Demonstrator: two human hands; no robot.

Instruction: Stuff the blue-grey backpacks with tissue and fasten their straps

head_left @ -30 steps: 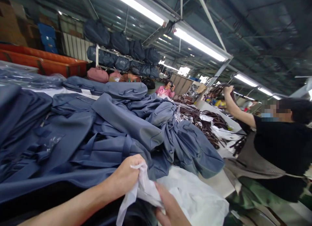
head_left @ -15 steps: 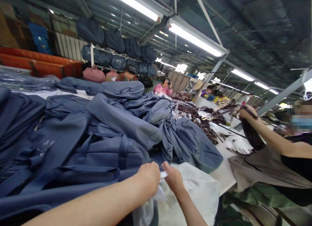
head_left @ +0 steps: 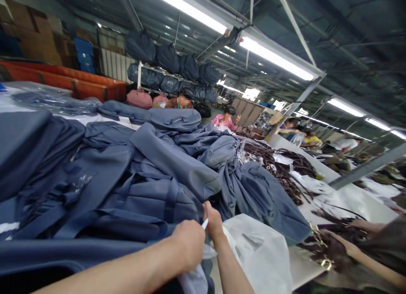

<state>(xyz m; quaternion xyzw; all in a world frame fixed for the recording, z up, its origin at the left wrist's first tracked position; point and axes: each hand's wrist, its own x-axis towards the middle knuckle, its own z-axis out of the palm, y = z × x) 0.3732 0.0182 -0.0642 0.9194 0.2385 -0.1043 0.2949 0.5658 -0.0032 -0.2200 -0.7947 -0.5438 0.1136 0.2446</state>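
Many blue fabric bags lying heaped across the left and far table, brown straps spreading far right, and near, left hand and right hand both closing pinched on a white plastic bag.

A single head-worn view looks forward and slightly down from close above the left hand and right hand; it faces along the table toward distant shelves.
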